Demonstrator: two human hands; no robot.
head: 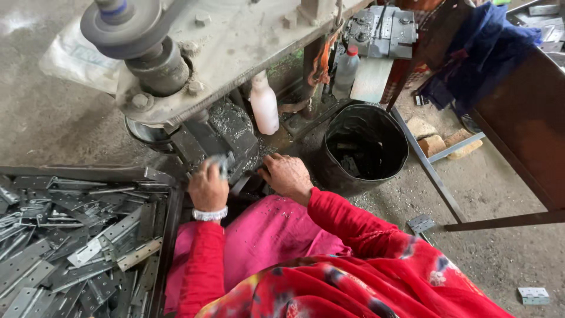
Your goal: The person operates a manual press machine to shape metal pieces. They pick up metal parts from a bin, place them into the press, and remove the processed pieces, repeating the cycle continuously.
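Nearest the camera, red sleeves and a pink lap are filling the lower middle of the view. The left hand (207,188), wearing a pale bracelet (210,214) at the wrist, is closing its fingers around a small grey metal hinge (222,163), which is showing just above the knuckles and sitting against the bed of the grey press machine (220,132). The right hand (288,175) is resting just to the right of that grip, palm down, fingers curled loosely against the machine's lower edge; whether it is holding anything cannot be told.

Left of the gripping hand and slightly lower, a dark metal tray (172,212) is lying heaped with flat grey hinges (88,247), its rim almost touching the left forearm. Right of the resting hand, a black bucket (364,147) is standing on the floor with a few metal pieces showing inside.

Beyond the grip, a white plastic bottle (264,106) is standing upright beside the machine, and further right a clear bottle with a red cap (346,69) is standing near a grey metal block (381,30). Above, the machine's heavy arm and round wheel (123,23) are reaching over. Far right of the hands, a blue cloth (482,50) is hanging over a brown metal frame (518,118), and two loose hinges (421,224) are lying apart on the concrete floor (512,253).
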